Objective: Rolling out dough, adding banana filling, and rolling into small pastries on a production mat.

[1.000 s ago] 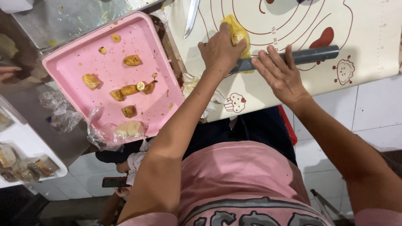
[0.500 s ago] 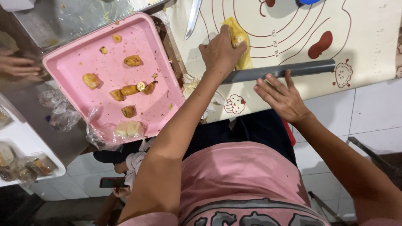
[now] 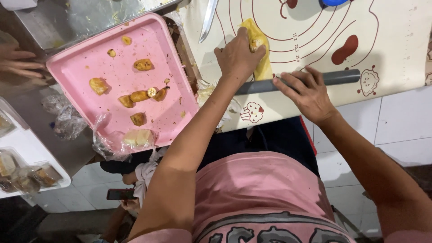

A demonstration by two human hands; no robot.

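Left hand (image 3: 238,56) pinches yellow dough strip (image 3: 260,54) on baking mat (image 3: 396,40). Right hand (image 3: 306,92) flat, fingers spread, on grey rolling pin (image 3: 342,77). Pink tray (image 3: 90,67) at left.

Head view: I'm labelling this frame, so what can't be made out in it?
- Yellow dough: near end hidden under the left hand.
- Grey rolling pin: middle covered by the right hand.
- Knife: handle cut off by the top edge.

bright, even overhead light; soft shadows under the hands on the mat (image 3: 396,40), mild glare on the steel tray (image 3: 90,18), edges slightly distorted.
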